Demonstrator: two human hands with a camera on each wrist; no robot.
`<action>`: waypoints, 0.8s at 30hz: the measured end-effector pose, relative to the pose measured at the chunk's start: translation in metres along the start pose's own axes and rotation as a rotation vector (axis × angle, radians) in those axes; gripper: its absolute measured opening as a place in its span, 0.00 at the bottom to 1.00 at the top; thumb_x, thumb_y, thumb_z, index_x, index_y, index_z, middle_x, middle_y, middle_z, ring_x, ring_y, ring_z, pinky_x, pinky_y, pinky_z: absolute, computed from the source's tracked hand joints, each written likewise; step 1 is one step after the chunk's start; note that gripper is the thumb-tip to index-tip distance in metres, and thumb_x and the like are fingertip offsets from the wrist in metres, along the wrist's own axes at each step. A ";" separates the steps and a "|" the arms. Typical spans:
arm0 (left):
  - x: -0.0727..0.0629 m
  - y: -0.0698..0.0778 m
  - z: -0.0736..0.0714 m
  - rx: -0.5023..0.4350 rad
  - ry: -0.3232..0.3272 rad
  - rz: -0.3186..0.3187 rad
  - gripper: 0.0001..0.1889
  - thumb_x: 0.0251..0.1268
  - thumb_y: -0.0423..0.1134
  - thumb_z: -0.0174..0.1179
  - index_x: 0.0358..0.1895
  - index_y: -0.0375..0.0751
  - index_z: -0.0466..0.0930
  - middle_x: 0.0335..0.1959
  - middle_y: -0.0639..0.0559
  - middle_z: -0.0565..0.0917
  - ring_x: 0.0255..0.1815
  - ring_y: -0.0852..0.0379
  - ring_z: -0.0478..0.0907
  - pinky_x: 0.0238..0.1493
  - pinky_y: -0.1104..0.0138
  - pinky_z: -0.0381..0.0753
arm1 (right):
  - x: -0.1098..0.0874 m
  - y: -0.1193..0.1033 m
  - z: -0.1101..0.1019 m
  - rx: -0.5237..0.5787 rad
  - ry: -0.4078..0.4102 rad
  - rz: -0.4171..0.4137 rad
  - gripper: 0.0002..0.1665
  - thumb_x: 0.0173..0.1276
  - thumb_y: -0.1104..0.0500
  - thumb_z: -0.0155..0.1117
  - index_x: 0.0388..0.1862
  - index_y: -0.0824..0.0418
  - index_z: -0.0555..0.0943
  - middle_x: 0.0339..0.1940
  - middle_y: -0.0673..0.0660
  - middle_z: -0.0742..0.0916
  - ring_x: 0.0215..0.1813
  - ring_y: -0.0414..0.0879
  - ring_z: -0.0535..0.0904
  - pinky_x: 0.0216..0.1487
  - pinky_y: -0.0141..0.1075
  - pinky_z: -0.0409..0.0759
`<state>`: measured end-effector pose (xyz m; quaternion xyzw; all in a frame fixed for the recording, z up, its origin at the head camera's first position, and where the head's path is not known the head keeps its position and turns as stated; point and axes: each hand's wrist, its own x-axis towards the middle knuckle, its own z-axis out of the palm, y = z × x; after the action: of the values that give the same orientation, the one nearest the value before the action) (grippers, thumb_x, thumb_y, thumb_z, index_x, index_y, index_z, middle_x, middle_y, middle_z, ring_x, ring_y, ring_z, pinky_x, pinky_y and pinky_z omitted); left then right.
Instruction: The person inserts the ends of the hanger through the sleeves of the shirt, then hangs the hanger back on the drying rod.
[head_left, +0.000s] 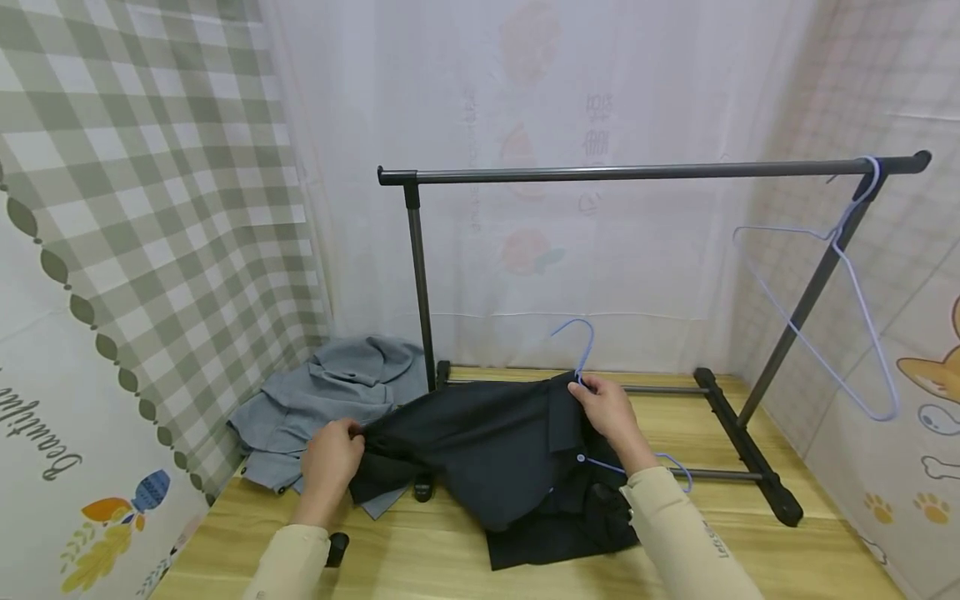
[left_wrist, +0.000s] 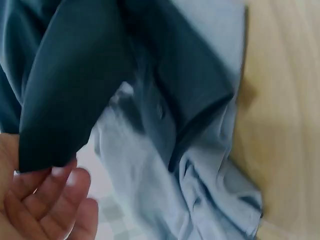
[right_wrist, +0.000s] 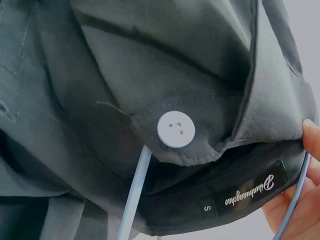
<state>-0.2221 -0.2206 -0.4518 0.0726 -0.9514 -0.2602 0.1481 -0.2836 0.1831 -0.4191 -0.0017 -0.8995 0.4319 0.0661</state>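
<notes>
A dark shirt (head_left: 498,450) with a collar hangs bunched low over the table. My right hand (head_left: 611,417) pinches its collar at the neck of a light blue wire hanger (head_left: 588,346), whose hook sticks up above the cloth. One hanger arm comes out of the shirt on the right. In the right wrist view, a white button (right_wrist: 176,129) and a neck label (right_wrist: 245,192) show on the collar. My left hand (head_left: 330,467) pinches a dark sleeve end (left_wrist: 55,135) out to the left, beside a grey-blue garment (head_left: 337,383) lying crumpled.
A black clothes rack (head_left: 637,172) stands behind the shirt, its bar running across. A second blue hanger (head_left: 840,242) hangs at the right end of the bar. Wood-patterned table (head_left: 247,542) lies underneath, with checked cloth (head_left: 187,167) on the left wall.
</notes>
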 end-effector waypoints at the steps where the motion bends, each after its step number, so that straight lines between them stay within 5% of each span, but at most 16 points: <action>1: 0.002 -0.001 -0.003 0.008 0.020 0.004 0.10 0.66 0.31 0.58 0.46 0.34 0.86 0.39 0.38 0.86 0.27 0.46 0.81 0.24 0.54 0.78 | 0.000 0.001 -0.001 -0.001 0.011 0.003 0.24 0.77 0.54 0.55 0.62 0.70 0.77 0.58 0.70 0.81 0.58 0.63 0.74 0.61 0.56 0.70; 6: 0.009 -0.011 -0.018 -0.016 0.124 -0.023 0.13 0.68 0.31 0.54 0.49 0.33 0.85 0.40 0.34 0.85 0.23 0.45 0.79 0.19 0.56 0.74 | 0.000 0.002 -0.006 0.020 0.058 0.027 0.23 0.78 0.54 0.55 0.61 0.69 0.78 0.58 0.70 0.80 0.58 0.62 0.74 0.60 0.56 0.70; 15: 0.019 -0.021 -0.039 -0.141 0.453 -0.032 0.14 0.68 0.28 0.49 0.46 0.29 0.85 0.36 0.30 0.85 0.25 0.37 0.79 0.23 0.49 0.74 | -0.001 0.004 -0.010 0.070 0.103 0.068 0.25 0.78 0.54 0.55 0.63 0.71 0.76 0.62 0.71 0.78 0.63 0.63 0.72 0.64 0.56 0.67; 17: 0.021 -0.022 -0.046 -0.186 0.485 -0.066 0.14 0.69 0.29 0.50 0.46 0.29 0.85 0.36 0.31 0.85 0.26 0.37 0.79 0.25 0.51 0.73 | -0.001 0.005 -0.010 0.088 0.114 0.075 0.24 0.78 0.54 0.55 0.62 0.72 0.77 0.61 0.71 0.79 0.62 0.63 0.73 0.64 0.55 0.68; 20: 0.027 -0.023 -0.059 -0.334 0.390 -0.140 0.15 0.73 0.35 0.51 0.51 0.30 0.84 0.45 0.31 0.84 0.40 0.35 0.81 0.39 0.50 0.78 | -0.001 0.007 -0.010 0.109 0.128 0.082 0.23 0.78 0.55 0.56 0.60 0.72 0.77 0.59 0.71 0.80 0.59 0.62 0.73 0.62 0.54 0.68; 24: 0.037 -0.036 -0.078 -0.585 -0.074 -0.203 0.27 0.79 0.49 0.48 0.65 0.27 0.72 0.63 0.31 0.74 0.66 0.36 0.69 0.64 0.48 0.68 | 0.000 0.009 -0.010 0.123 0.148 0.107 0.24 0.78 0.55 0.55 0.62 0.72 0.77 0.60 0.71 0.79 0.59 0.62 0.73 0.63 0.55 0.68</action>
<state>-0.2296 -0.2958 -0.3972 0.1122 -0.8286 -0.5391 0.1011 -0.2829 0.1967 -0.4200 -0.0775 -0.8626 0.4878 0.1091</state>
